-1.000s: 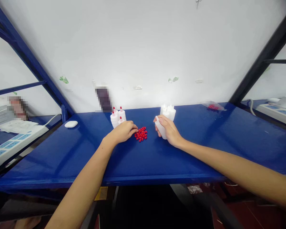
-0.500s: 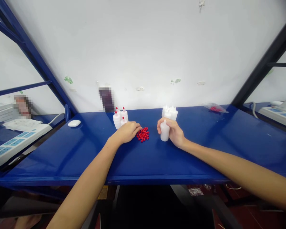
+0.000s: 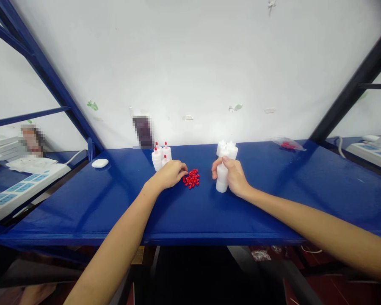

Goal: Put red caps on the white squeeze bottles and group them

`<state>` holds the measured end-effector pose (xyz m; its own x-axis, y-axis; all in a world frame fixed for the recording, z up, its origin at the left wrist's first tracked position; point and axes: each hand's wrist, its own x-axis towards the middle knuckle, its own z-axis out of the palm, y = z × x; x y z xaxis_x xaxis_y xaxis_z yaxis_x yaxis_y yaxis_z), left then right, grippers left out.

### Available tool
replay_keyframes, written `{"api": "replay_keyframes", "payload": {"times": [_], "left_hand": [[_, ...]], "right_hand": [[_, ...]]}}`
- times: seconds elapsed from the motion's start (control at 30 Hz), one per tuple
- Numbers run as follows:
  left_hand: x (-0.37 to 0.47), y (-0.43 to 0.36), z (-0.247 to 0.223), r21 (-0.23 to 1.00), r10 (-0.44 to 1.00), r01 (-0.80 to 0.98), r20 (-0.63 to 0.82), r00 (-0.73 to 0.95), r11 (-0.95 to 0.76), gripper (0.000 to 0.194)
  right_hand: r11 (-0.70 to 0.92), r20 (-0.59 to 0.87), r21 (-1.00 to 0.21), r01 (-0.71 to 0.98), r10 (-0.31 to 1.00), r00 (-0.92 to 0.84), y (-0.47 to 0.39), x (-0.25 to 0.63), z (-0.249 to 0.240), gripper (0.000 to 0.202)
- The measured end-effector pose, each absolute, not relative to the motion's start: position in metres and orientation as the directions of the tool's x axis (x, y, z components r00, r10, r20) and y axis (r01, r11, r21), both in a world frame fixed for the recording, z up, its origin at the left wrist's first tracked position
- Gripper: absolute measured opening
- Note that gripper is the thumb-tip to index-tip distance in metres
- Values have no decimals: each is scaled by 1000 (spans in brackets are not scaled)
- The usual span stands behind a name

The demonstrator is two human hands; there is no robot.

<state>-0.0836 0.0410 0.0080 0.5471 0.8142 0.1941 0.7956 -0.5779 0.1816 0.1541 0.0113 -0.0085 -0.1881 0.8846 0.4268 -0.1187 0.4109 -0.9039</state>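
While left hand [image 3: 172, 174] low by caps [image 3: 192, 179], grip unclear, right hand [image 3: 236, 174] curled round bottle [image 3: 222, 180]

One view looks from the person's head, above and behind the hands [image 3: 237, 178], facing forward and down over the worktop [image 3: 190, 216]. It sits far enough back to take in both forearms [image 3: 123, 233] and the wall [image 3: 190, 63] beyond the hands.

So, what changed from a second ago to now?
The bottle in the right grip swung from leaning left to nearly upright; its tip is now hidden. Nothing visibly taken or let go. Unchanged: left grip at the red caps, red-capped bottles standing behind.
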Motion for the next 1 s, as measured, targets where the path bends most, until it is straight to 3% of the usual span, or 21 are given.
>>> {"api": "replay_keyframes", "payload": {"times": [0.17,0.3,0.4,0.53,0.73,0.87,1.0], "left_hand": [[-79,39,7,237,774,752,362,519,-615,14],[-53,23,13,508,718,540,629,300,-671,14],[-25,10,21,671,718,263,672,178,-693,16],[0,7,32,667,685,161,696,215,-728,18],[11,25,45,739,740,79,652,166,-669,13],[6,26,40,734,747,137,649,146,-665,16],[0,16,31,619,668,250,701,251,-744,19]], "right_hand": [[469,465,-883,-38,858,-221,12,152,-9,55],[496,482,-868,-3,843,-237,13,151,-9,56],[523,507,-852,-9,821,-262,14,151,-8,55],[549,531,-836,-16,801,-277,14,149,-6,55],[442,452,-891,-107,839,-301,10,144,-5,41],[362,425,-901,-238,847,-320,10,143,-6,29],[262,390,-896,-359,852,-351,10,145,-3,20]]}}
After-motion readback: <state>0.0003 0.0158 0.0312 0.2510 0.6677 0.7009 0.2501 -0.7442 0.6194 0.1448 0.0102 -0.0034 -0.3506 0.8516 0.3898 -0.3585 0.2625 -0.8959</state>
